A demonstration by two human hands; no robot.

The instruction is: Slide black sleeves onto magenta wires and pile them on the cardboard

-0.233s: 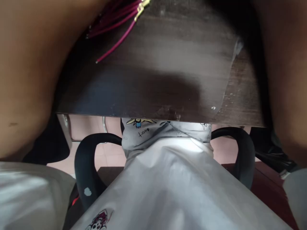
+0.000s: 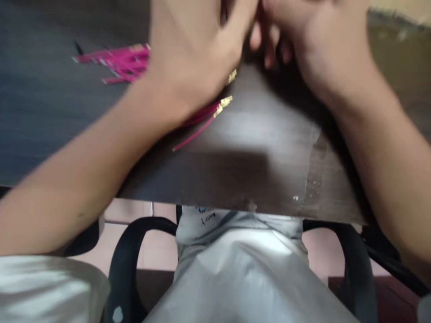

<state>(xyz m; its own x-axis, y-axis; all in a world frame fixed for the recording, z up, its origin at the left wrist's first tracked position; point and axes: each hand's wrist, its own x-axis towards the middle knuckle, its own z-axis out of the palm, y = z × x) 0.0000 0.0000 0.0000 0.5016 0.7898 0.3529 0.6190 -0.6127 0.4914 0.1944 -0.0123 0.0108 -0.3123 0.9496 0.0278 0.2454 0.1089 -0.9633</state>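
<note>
My left hand (image 2: 198,49) is at the top of the head view, above a bundle of crimson wires. Its thumb points up and inward; its other fingers are mostly beyond the top edge. Opposite it, my right hand (image 2: 323,40) has curled fingers, blurred, close to the left thumb. Whatever lies between the hands is hidden. Crimson wires with brass-coloured terminals (image 2: 222,104) stick out under my left wrist, and one single wire (image 2: 193,138) lies apart from the others. More crimson wire ends (image 2: 121,63) show left of my left hand.
Everything lies on a dark wood-grain table (image 2: 215,170), its front edge facing my lap. A yellowish surface (image 2: 397,58) is at the upper right. Black chair armrests (image 2: 126,260) flank my light-coloured clothing below.
The view has tilted up: table, wires and armrests sit lower in the picture. Both hands and forearms have come into sight, where only blurred arms showed before.
</note>
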